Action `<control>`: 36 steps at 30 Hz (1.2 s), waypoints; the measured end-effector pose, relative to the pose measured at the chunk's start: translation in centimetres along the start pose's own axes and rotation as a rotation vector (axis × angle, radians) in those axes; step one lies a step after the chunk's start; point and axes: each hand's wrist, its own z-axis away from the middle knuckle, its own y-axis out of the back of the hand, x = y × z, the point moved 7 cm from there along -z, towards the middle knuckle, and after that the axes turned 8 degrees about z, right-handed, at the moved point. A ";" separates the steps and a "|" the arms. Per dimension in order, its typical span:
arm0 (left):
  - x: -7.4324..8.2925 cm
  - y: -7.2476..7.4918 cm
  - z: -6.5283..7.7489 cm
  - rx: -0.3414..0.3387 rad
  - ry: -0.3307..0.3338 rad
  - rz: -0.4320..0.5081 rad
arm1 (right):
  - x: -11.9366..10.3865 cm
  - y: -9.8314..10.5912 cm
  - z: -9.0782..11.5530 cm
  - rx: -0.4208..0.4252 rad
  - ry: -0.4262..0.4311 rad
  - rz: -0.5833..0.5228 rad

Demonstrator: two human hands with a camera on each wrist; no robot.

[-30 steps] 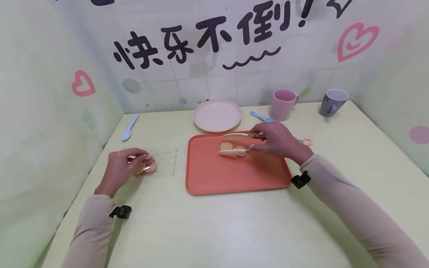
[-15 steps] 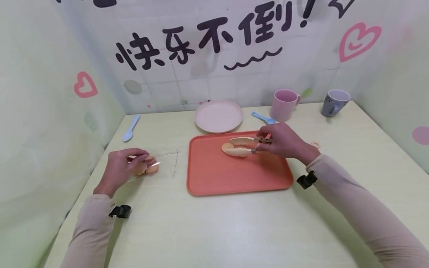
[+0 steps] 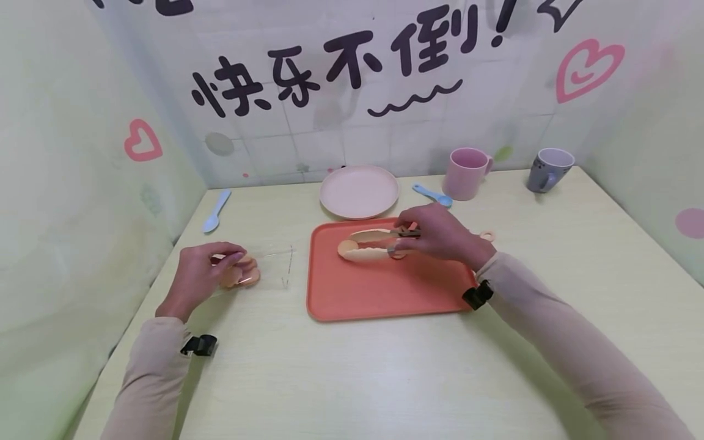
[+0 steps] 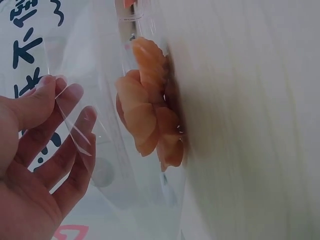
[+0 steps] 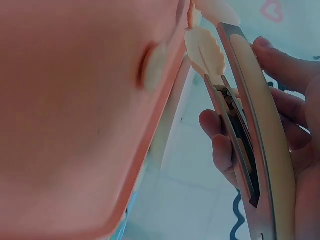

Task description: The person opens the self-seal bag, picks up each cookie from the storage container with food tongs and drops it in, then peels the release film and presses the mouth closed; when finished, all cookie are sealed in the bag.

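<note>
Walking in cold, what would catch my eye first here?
The orange tray mid-table, where the right hand grips cream tongs around a round biscuit. To its left, the left hand holds a clear bag of biscuits. Black characters and pink hearts mark the wall behind.

Cream tongs holding a biscuit over the orange tray; clear bag of biscuits at left.

The tongs, cream-tipped with scalloped ends and metal arms, lay nearly level, tips pointing left, gripped in the right hand. A pale round biscuit sat between the tips; another lay on the tray beneath the hand. The bag rested on the worktop, its film pinched by the left hand, with orange-brown biscuits stacked inside.
</note>
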 end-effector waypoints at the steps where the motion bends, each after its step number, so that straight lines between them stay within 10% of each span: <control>1: 0.0 0.0 0.0 -0.001 0.001 0.000 | -0.3 -0.2 -0.2 -0.003 -0.002 -0.013; 22: 0.4 0.1 -0.1 0.010 -0.030 -0.017 | -9.5 -6.7 -7.0 -0.039 0.108 -0.113; 36: 0.0 -0.1 -0.2 -0.002 -0.021 -0.024 | -8.9 -7.7 -8.1 -0.041 0.053 -0.152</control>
